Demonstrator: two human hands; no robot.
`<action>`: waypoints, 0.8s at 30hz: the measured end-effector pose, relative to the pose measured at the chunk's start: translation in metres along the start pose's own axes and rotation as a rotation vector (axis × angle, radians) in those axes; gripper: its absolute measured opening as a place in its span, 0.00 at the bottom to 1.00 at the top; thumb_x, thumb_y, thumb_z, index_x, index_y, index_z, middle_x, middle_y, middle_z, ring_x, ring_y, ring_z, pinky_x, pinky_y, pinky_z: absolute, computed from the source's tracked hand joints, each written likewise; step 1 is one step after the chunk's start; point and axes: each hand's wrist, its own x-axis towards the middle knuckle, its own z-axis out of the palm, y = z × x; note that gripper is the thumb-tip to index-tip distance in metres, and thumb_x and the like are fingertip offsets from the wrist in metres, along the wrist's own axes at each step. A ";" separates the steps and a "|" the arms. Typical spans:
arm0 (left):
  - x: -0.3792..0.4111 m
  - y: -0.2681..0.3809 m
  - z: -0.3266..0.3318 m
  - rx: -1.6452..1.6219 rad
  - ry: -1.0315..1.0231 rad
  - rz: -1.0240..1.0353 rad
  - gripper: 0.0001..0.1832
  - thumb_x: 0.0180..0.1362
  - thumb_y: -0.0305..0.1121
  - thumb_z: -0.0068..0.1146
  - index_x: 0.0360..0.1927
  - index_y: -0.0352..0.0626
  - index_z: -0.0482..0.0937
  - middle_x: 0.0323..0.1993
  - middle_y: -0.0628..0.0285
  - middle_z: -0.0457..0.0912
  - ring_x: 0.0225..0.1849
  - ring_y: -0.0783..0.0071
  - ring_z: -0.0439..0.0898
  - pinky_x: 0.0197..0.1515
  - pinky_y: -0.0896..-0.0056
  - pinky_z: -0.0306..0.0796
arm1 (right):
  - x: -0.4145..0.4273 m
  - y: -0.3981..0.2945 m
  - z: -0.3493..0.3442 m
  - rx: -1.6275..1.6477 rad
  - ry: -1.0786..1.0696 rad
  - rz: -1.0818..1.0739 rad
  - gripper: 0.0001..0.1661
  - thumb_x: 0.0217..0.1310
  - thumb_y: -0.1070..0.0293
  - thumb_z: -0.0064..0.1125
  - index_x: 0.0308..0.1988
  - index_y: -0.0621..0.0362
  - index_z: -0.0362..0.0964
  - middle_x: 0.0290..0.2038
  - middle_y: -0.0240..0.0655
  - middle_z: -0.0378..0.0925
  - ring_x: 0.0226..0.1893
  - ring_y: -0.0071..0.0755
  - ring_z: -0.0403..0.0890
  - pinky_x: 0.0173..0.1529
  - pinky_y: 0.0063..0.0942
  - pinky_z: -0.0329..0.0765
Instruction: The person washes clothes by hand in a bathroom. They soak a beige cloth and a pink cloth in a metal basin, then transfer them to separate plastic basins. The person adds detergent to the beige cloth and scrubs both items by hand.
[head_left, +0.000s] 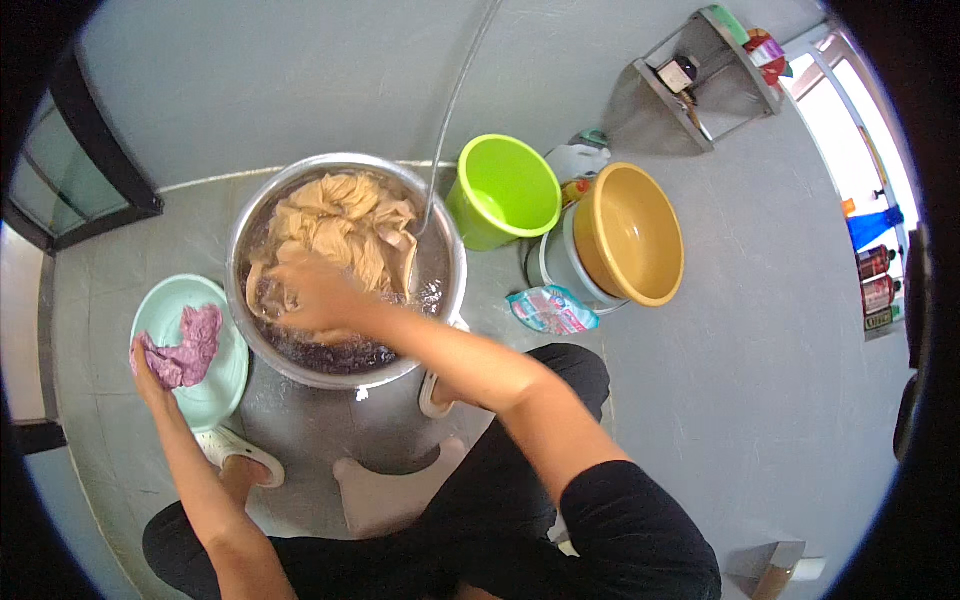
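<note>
A large metal basin (453, 259) of dark water stands on the floor before me. Bunched tan cloth (330, 217) lies in it, partly above the surface. My right hand (319, 296), blurred, is over the cloth at the basin's near side; whether its fingers grip anything is unclear. To the left is a mint-green plastic basin (217, 401). At its left rim my left hand (144, 375) holds one end of a crumpled purple cloth (196, 349), whose other part hangs over or rests in that basin. A clear hose (452, 105) runs down into the metal basin.
A lime-green bucket (510, 184) stands right of the metal basin. Beyond it are a tan plastic basin (637, 240) on a pale bucket (562, 255) and a detergent bag (555, 311). A wall shelf (679, 105) hangs upper right. A pink stool (382, 495) is below me.
</note>
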 end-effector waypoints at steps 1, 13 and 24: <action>-0.009 0.001 0.009 0.010 -0.011 -0.076 0.22 0.56 0.41 0.52 0.51 0.42 0.70 0.48 0.59 0.74 0.49 0.66 0.73 0.48 0.64 0.68 | -0.013 0.027 -0.030 0.004 -0.152 0.211 0.38 0.35 0.53 0.67 0.48 0.60 0.68 0.53 0.50 0.66 0.56 0.48 0.65 0.57 0.37 0.64; -0.063 -0.079 0.044 0.244 -0.351 -0.066 0.16 0.53 0.24 0.50 0.47 0.40 0.73 0.38 0.61 0.77 0.34 0.73 0.77 0.34 0.76 0.72 | -0.334 0.164 -0.271 0.378 1.646 1.152 0.45 0.39 0.55 0.69 0.53 0.69 0.58 0.47 0.49 0.70 0.46 0.44 0.73 0.51 0.45 0.71; -0.242 -0.128 0.150 1.175 -0.771 0.358 0.27 0.41 0.30 0.64 0.50 0.51 0.74 0.55 0.48 0.65 0.56 0.51 0.65 0.57 0.61 0.62 | -0.371 0.252 -0.249 1.342 1.614 1.275 0.22 0.61 0.61 0.43 0.47 0.67 0.66 0.43 0.47 0.73 0.46 0.52 0.74 0.43 0.38 0.81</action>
